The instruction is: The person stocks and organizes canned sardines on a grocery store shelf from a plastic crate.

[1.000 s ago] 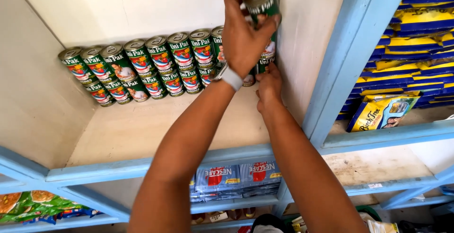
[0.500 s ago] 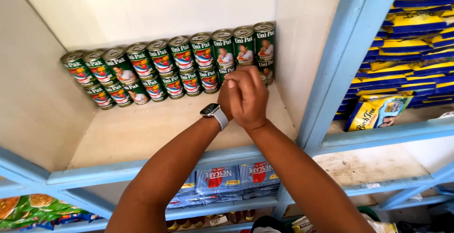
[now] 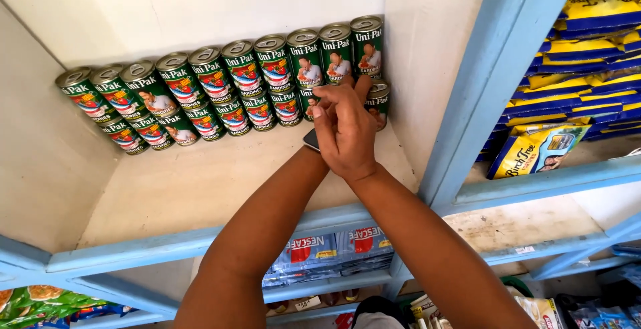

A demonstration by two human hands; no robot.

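Green sardine cans stand in two stacked rows against the back wall of a white shelf: an upper row point(image 3: 267, 62) and a lower row point(image 3: 220, 115). My right hand point(image 3: 347, 135) lies over my left hand, whose fingertips point(image 3: 364, 87) stick out beyond it and touch the cans at the right end. A short can point(image 3: 379, 98) sits in the lower row beside those fingertips. A watch point(image 3: 311, 139) shows on my left wrist. Neither hand holds a can; most of the left hand is hidden.
The shelf has a light blue front rail point(image 3: 167, 245) and a blue upright post point(image 3: 494, 82). Right of the post, yellow-and-blue pouches point(image 3: 574, 55) are stacked above a yellow bag point(image 3: 534, 152). Blue packets point(image 3: 327, 252) fill the shelf below; green packets point(image 3: 33, 302) lie lower left.
My left hand set the raised can at the right end of the upper row and let go. Both hands then dropped and came together in front of the cans.
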